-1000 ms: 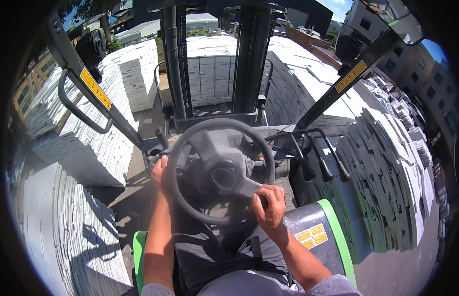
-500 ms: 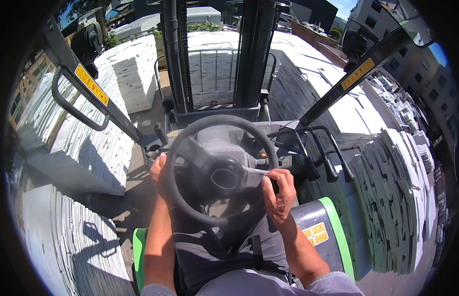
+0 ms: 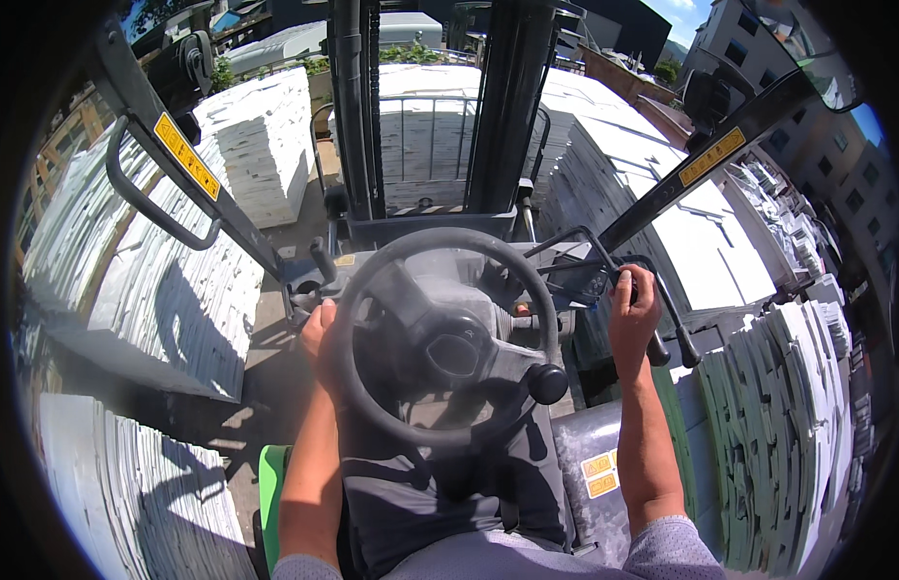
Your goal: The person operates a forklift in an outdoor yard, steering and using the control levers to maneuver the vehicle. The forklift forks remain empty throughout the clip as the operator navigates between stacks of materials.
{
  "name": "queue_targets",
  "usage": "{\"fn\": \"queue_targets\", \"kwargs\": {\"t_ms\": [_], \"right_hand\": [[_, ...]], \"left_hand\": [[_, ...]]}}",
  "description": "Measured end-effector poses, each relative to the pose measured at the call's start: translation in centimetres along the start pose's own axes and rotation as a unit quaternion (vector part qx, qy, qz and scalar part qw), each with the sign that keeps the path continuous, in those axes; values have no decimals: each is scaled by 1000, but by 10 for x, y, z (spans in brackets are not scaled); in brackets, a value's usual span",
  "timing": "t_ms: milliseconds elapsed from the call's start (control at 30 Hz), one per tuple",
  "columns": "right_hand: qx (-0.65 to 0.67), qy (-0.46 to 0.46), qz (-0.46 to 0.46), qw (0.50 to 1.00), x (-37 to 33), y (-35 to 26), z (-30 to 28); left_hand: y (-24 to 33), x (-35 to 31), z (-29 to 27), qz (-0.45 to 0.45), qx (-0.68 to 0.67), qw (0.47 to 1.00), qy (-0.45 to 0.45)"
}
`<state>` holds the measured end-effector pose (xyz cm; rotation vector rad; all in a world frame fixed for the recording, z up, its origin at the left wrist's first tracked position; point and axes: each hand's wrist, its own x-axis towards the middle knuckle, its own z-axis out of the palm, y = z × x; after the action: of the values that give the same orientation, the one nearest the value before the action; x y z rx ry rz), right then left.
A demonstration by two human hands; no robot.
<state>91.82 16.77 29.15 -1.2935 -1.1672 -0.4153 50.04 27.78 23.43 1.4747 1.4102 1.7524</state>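
Observation:
A dark steering wheel [image 3: 447, 440] with a round knob [image 3: 546, 385] on its lower right rim stands in front of me. My left hand [image 3: 320, 333] is closed at the wheel's left rim; part of its fingers is hidden behind it. To the right of the wheel, my right hand [image 3: 633, 302] is closed around one of several black control levers [image 3: 683, 338], and covers that lever's top. The knob is uncovered. Left of the wheel, a short dark lever [image 3: 321, 259] rises from the dash, just beyond my left hand.
Ahead is the forklift's mast [image 3: 488, 126] with a metal guard [image 3: 425, 140]. A stack of white slabs [image 3: 261, 145] stands ahead left, others [image 3: 145, 474] close by at left. More slab stacks [image 3: 778, 425] line the right side. Cab posts [image 3: 710, 159] slant on both sides.
My right hand has left the wheel's knob and moved right onto a control lever. My left hand stays at the wheel. The nearby stacks have slid backward relative to the cab.

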Motion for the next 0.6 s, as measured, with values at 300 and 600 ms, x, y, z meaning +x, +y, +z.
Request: {"fn": "queue_targets", "kwargs": {"t_ms": [300,600], "right_hand": [[-104,13,-37,994,102,23,82],[-79,-18,29,996,108,17,111]], "left_hand": [[-16,56,34,-31,-5,999,-12],[-25,86,44,-10,-23,1000,-1]]}}
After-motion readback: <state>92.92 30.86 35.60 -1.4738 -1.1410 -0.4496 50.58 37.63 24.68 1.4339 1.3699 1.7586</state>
